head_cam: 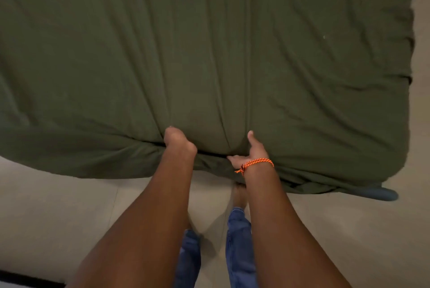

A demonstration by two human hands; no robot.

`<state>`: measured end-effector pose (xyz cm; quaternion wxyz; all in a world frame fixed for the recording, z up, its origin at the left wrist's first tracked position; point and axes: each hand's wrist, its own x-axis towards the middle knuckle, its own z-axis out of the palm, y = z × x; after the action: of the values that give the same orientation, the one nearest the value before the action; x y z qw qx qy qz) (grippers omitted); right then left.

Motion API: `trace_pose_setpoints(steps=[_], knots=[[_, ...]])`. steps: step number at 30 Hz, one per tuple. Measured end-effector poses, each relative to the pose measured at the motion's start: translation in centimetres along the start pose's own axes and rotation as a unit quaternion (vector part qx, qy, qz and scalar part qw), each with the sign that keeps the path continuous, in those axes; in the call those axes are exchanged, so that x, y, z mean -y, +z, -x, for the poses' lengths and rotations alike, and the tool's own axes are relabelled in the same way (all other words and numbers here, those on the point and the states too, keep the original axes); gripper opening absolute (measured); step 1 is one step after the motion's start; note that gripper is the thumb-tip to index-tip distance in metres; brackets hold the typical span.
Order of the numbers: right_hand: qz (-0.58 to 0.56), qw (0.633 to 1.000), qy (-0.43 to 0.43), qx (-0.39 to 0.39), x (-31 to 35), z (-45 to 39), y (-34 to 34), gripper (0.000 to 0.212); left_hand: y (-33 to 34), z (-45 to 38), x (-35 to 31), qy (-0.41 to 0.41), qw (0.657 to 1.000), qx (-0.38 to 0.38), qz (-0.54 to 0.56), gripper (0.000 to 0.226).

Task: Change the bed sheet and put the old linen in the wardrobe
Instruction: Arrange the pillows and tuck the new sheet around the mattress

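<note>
One green bed sheet [209, 55] covers the bed. Its near edge lies under both hands. The left hand [179, 142] grips a fold with curled fingers. The right hand [250, 151] presses the edge with spread thumb; its other fingers are hidden. One orange bracelet [256, 164] circles the right wrist.

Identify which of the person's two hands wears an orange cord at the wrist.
The right hand, thumb up against the green sheet, wears the orange cord; the left hand has a bare wrist.

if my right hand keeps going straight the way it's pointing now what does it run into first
Most likely only more of the green sheet. The right hand already touches it at the near bed edge, thumb aimed up across the bed. Nothing else shows on the sheet along that line, though depth is unclear.
</note>
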<state>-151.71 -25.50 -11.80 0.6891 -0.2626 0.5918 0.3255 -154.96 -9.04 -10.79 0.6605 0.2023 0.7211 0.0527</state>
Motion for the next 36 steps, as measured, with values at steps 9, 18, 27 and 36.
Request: trace_pose_setpoints(steps=[9,18,27,36], knots=[[0.176,0.939,-0.232,-0.181,-2.8,2.0,-6.0,0.02,-4.0,-1.2,0.2,0.059,0.998,-0.022,-0.008,0.03],[-0.002,0.966,-0.194,-0.172,-4.7,0.1,-10.7,0.065,-6.9,-1.2,5.8,0.017,0.988,-0.088,-0.129,0.058],[0.354,0.748,-0.533,-0.178,-2.9,1.8,-6.9,0.005,-5.1,0.1,4.1,0.235,0.949,-0.033,-0.209,0.026],[0.719,0.404,-0.559,-0.084,-1.8,2.0,-9.2,0.017,-7.3,1.2,6.2,0.552,0.543,0.035,-0.632,0.028]])
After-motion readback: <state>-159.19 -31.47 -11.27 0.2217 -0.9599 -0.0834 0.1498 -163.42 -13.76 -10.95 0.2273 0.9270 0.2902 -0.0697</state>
